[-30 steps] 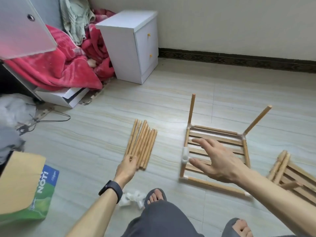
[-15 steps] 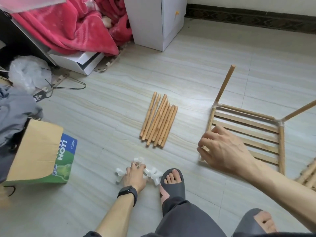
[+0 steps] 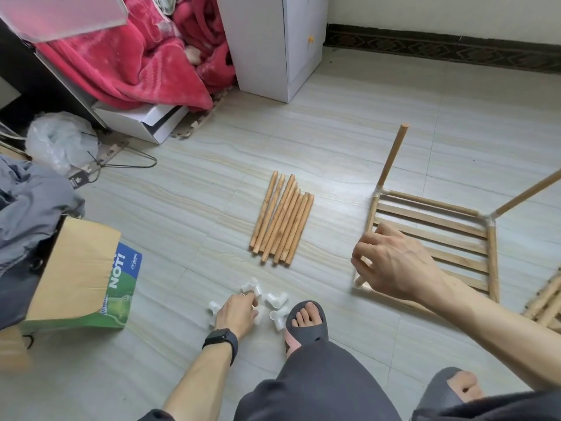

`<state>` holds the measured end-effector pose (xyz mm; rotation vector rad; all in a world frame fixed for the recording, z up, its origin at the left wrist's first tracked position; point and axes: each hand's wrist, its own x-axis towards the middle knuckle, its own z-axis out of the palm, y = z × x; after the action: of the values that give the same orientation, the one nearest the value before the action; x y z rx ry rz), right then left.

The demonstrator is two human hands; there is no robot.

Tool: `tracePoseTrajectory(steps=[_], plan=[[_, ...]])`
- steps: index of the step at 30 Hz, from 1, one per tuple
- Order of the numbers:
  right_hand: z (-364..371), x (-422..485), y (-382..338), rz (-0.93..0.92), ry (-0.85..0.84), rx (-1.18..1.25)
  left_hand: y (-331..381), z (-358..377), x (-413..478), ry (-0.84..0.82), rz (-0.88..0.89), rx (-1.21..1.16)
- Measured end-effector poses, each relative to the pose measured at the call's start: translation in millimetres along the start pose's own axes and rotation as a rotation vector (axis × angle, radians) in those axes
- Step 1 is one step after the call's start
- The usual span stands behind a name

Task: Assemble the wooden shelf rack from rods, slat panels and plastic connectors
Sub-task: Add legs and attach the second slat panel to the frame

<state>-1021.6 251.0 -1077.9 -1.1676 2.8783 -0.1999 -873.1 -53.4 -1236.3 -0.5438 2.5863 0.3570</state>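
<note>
Several white plastic connectors (image 3: 274,299) lie in a loose pile on the floor beside my left foot. My left hand (image 3: 236,311) is down in the pile, its fingers curled over one connector. A row of several loose wooden rods (image 3: 282,218) lies in the middle of the floor. To the right is the partly built rack (image 3: 431,220): a slat panel framed by rods, with two upright rods at its far corners. My right hand (image 3: 391,262) grips the frame's left rod near its near-left corner.
More slat panels (image 3: 546,302) lie at the right edge. A cardboard box (image 3: 82,271) sits on the left, with grey clothing and a plastic bag behind it. A white cabinet (image 3: 273,44), a red blanket (image 3: 136,62) and a wire hanger (image 3: 127,162) are farther back.
My left hand left the rods, came back to the connector pile and has closed over a connector. My right hand went from hovering over the panel to gripping its near-left corner. The view tilted down.
</note>
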Motion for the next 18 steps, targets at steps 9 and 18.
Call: tracePoseTrajectory(steps=[9,18], plan=[[-3,-2,7,-0.003,-0.069,0.043,23,-68,-11,0.115,-0.137,-0.756],[-100,-18,27,0.375,-0.024,1.071,177,-241,-44,-0.241,0.356,-1.485]])
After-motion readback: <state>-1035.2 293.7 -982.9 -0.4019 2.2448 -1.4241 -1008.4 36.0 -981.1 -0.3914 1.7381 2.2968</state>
